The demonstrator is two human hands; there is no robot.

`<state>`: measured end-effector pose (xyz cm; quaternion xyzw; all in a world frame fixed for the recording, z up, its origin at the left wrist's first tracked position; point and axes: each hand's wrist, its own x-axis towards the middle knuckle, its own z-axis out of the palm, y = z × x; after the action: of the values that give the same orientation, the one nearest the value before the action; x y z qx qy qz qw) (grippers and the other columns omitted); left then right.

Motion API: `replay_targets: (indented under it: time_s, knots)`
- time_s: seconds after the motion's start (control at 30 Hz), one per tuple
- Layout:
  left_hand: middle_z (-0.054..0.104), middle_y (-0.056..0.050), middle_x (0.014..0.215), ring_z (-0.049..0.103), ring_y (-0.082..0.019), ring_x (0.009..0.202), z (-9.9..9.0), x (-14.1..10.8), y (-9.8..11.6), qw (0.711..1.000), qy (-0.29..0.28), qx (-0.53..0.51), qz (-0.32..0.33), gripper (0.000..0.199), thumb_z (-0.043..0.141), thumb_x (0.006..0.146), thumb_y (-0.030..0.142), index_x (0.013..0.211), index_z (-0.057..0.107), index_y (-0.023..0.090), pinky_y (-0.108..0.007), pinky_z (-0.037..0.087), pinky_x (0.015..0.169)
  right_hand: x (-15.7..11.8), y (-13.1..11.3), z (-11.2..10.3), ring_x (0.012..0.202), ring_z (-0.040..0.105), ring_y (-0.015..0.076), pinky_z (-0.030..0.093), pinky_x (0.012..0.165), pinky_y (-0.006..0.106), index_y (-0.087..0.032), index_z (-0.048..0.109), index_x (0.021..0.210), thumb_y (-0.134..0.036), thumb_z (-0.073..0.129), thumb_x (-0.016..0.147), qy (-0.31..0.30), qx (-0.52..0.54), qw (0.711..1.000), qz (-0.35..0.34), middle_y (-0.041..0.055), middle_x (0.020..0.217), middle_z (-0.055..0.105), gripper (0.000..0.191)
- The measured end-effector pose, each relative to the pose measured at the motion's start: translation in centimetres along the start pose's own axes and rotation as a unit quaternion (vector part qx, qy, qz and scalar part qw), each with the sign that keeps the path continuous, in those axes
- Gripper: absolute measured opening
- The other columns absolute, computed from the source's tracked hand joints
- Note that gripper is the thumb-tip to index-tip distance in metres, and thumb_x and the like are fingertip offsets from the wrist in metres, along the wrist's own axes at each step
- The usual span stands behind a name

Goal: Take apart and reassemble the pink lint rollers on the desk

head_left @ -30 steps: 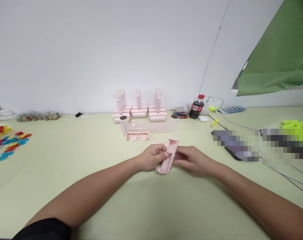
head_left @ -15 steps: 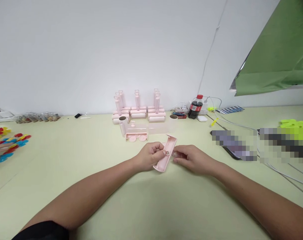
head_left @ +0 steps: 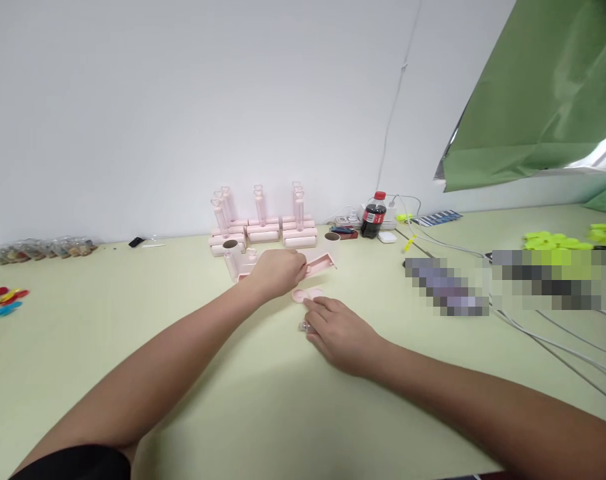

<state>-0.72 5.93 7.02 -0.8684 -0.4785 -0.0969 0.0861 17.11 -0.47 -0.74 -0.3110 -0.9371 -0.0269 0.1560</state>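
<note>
My left hand point(head_left: 280, 272) grips a pale pink trough-shaped shell point(head_left: 321, 265), which points to the right above the table. Behind this hand, another pink piece is mostly hidden. My right hand point(head_left: 343, 337) lies low over the table, closed around a clear plastic piece point(head_left: 303, 327) whose end sticks out on the left. Its index fingertip is at a flat pink part with two round discs point(head_left: 299, 295); whether it touches is unclear. Close beyond the left hand stand a roll with a brown core point(head_left: 231, 248) and a second such roll point(head_left: 332, 237).
Several pink cases point(head_left: 299, 238) lie along the wall, with heart-topped pink handles point(head_left: 261, 203) upright on them. A cola bottle point(head_left: 373, 217), a blurred-out object point(head_left: 445, 287) and white cables point(head_left: 543, 333) are on the right. Small filled bags point(head_left: 47, 249) sit back left.
My left hand has carried the pink shell forward and turned it. My right hand has moved left and lower with the clear piece. The disc part now shows near its fingertips. The view shifted right.
</note>
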Motion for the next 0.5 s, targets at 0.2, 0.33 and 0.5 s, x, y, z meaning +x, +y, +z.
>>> replay_targets:
  time_s: [0.2,0.33,0.5]
  knots:
    - [0.068,-0.012,0.078,0.065,-0.024,0.075,1.5,2.7,0.7,0.987,-0.093,0.094,0.090,0.011,0.065,0.074,0.017,0.083,0.069,0.012,-0.029,0.040,0.060,1.1,0.1,0.9,0.110,0.049,0.0326,0.042,0.091,0.048,-0.008,0.063,0.101,-0.025,0.044,0.093,-0.024,-0.033,0.999,0.028,0.0205,0.139,0.050,0.027]
    - [0.069,-0.014,0.081,0.066,-0.026,0.079,2.4,2.9,0.4,0.984,-0.099,0.108,0.098,0.017,0.068,0.071,0.018,0.085,0.070,0.010,-0.031,0.044,0.062,1.4,0.1,0.8,0.102,0.053,0.0298,0.043,0.088,0.046,-0.008,0.064,0.103,-0.026,0.041,0.095,-0.040,-0.034,0.998,0.039,0.0206,0.134,0.054,0.030]
    - [0.069,-0.014,0.081,0.066,-0.026,0.080,3.3,2.7,0.3,0.983,-0.117,0.102,0.100,0.017,0.069,0.072,0.026,0.080,0.070,0.011,-0.031,0.044,0.062,1.7,0.0,0.9,0.102,0.055,0.0299,0.044,0.089,0.046,-0.006,0.065,0.102,-0.026,0.038,0.097,-0.060,-0.067,0.996,0.010,0.0230,0.125,0.059,0.035]
